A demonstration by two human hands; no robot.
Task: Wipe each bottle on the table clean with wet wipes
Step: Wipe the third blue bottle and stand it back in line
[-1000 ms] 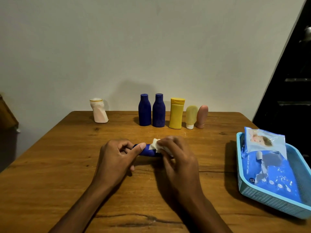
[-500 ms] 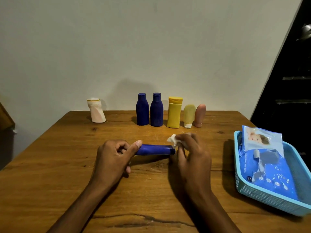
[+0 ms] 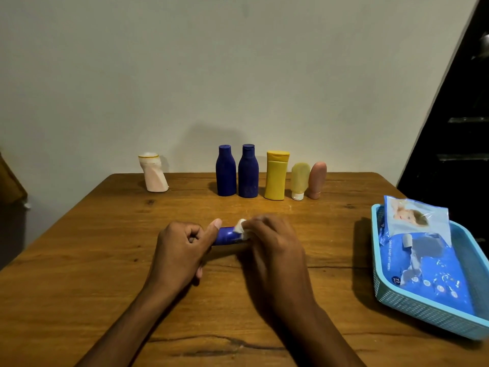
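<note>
The left hand [image 3: 180, 250] grips a blue bottle [image 3: 227, 235], the right hand [image 3: 275, 250] pinches a wipe [image 3: 242, 230] on it; wipe packs [image 3: 428, 266] fill the basket [image 3: 423, 311].

From my remote seat: beyond my grip on the lying bottle [image 3: 227, 235], six bottles [image 3: 248, 172] line the table's [image 3: 105, 260] far edge; right, a wipes pack [image 3: 423, 255] in a basket [image 3: 428, 312].

Desk [image 3: 105, 260] brown wood w/ dark grain. Bottles: white-pink [image 3: 154, 172], 2 navy [image 3: 225, 170] [image 3: 248, 171], yellow [image 3: 276, 176], pale yellow [image 3: 299, 180], pink [image 3: 317, 179]. Held tube [image 3: 226, 235] blue, wipe [image 3: 242, 229] white. Basket [image 3: 434, 317] light blue; pack [image 3: 423, 258] blue w/ white dots.
</note>
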